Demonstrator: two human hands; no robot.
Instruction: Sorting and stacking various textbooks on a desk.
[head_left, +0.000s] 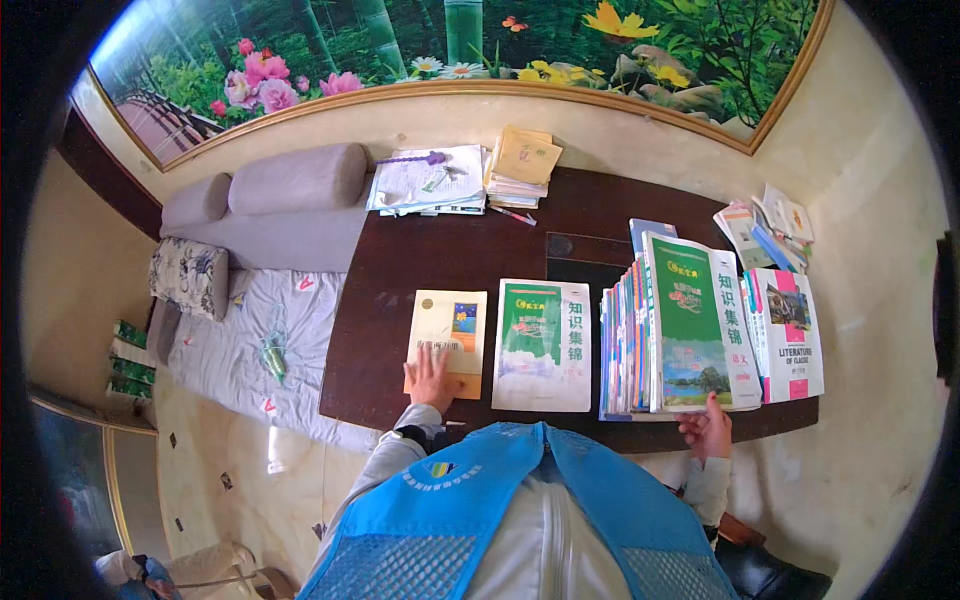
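My left hand (433, 379) rests with spread fingers on the lower part of a cream paperback book (442, 315), which lies flat on the dark wooden table (465, 259). To its right lies a green and white workbook (541, 367). My right hand (706, 433) grips the bottom edge of a similar green and white workbook (686, 322), thumb on its cover. That workbook leans on top at the right end of a row of thin books (624, 345). Just right of it is a pile topped by a white and pink book (793, 352).
Stacked papers (431, 180), brown-covered booklets (525, 157) and a pen (513, 215) are along the back edge. More booklets (776, 225) lie by the right wall. A grey sofa (292, 232) adjoins the table at left. Another person's hand (157, 586) shows at bottom left.
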